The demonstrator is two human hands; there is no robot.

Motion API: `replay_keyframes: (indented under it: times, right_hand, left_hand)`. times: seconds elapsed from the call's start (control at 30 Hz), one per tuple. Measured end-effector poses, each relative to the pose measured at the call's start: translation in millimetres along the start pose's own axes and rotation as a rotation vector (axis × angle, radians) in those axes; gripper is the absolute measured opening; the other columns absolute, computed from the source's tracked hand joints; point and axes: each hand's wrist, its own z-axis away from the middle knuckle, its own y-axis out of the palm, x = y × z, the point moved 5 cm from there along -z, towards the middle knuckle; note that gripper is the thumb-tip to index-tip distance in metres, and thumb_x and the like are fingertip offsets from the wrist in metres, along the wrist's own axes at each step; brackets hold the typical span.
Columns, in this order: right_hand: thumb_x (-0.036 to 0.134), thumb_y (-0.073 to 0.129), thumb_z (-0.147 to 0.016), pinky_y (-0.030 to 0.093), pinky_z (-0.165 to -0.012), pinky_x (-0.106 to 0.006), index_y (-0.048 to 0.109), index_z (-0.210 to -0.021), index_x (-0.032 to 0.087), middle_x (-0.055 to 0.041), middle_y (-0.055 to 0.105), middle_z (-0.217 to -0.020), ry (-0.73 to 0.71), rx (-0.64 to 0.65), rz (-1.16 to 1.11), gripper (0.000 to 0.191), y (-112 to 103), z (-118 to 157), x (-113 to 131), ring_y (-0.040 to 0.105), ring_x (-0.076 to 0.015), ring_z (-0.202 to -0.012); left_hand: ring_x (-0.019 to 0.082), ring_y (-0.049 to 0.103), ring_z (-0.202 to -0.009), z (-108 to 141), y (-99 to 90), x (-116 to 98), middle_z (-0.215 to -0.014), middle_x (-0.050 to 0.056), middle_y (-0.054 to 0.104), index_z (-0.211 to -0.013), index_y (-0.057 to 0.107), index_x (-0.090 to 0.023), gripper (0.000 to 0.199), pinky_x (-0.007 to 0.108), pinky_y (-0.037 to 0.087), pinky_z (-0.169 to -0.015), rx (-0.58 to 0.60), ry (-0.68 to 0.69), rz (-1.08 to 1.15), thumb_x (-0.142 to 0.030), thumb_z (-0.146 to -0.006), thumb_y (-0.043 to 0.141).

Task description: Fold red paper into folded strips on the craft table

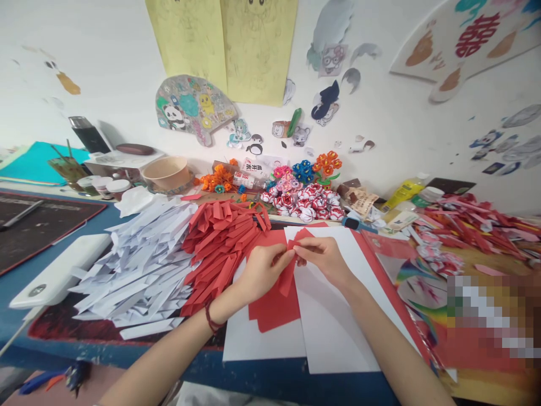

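Note:
Between my two hands is a folded strip of red paper [287,278], held up over the paper sheets. My left hand [267,269] pinches it along its left edge, thumb on top. The fingers of my right hand [323,256] are closed on its upper end. Under it lie red paper pieces [270,318] on white sheets [338,338]. Just left of my left hand is a heap of folded red paper strips [224,237], and beyond it a larger heap of folded white paper strips [139,254].
A white power bank [63,273] with a cable lies at the left. Behind the heaps stand a beige bowl [165,172], small jars and red-and-white paper flowers [302,203]. More red strips [477,225] lie on the right. Pliers [76,375] sit below the table edge.

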Motion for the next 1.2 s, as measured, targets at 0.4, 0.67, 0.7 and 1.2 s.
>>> replay_keyframes:
  times: [0.4, 0.67, 0.7, 1.2]
  right_hand:
    - [0.039, 0.072, -0.075, 0.047, -0.053, -0.027, 0.071, -0.069, 0.015, -0.0016, 0.062, -0.059, -0.032, -0.007, 0.008, 0.024, -1.3, 0.0, -0.1, 0.057, -0.0129, -0.053]
    - [0.039, 0.071, -0.076, 0.048, -0.052, -0.027, 0.071, -0.07, 0.016, -0.0012, 0.061, -0.058, -0.048, -0.022, 0.034, 0.024, -1.0, 1.6, 3.7, 0.057, -0.0129, -0.053]
    - [0.039, 0.071, -0.076, 0.048, -0.052, -0.027, 0.07, -0.07, 0.016, -0.0012, 0.061, -0.058, -0.051, -0.025, 0.034, 0.024, -1.0, 1.6, 3.7, 0.057, -0.0129, -0.053]
    - [0.032, 0.07, -0.078, 0.047, -0.05, -0.023, 0.069, -0.069, 0.016, 0.0, 0.061, -0.058, -0.072, -0.052, 0.035, 0.018, -1.0, 4.0, 4.0, 0.056, -0.0107, -0.051]
  left_hand:
    - [0.007, 0.036, -0.051, 1.3, 1.9, -1.7, -0.054, -0.004, 0.044, -0.065, 0.053, -0.014, 0.039, 0.02, 0.024, -0.051, 0.003, 0.017, -0.017, -0.036, -0.094, 0.038]
    - [0.007, 0.034, -0.051, 2.1, 1.4, -5.1, -0.054, -0.004, 0.041, -0.065, 0.052, -0.014, 0.038, 0.02, 0.024, -0.051, 0.008, 0.035, -0.005, -0.036, -0.094, 0.04]
    - [0.007, 0.034, -0.051, 2.2, 1.5, -5.4, -0.054, -0.004, 0.041, -0.064, 0.051, -0.014, 0.039, 0.02, 0.024, -0.051, 0.007, 0.036, -0.004, -0.035, -0.094, 0.039]
    - [0.006, 0.029, -0.051, 1.1, 6.4, 1.4, -0.052, -0.005, 0.034, -0.059, 0.041, -0.014, 0.044, 0.022, 0.021, -0.05, 0.011, 0.022, 0.059, -0.041, -0.094, 0.039]
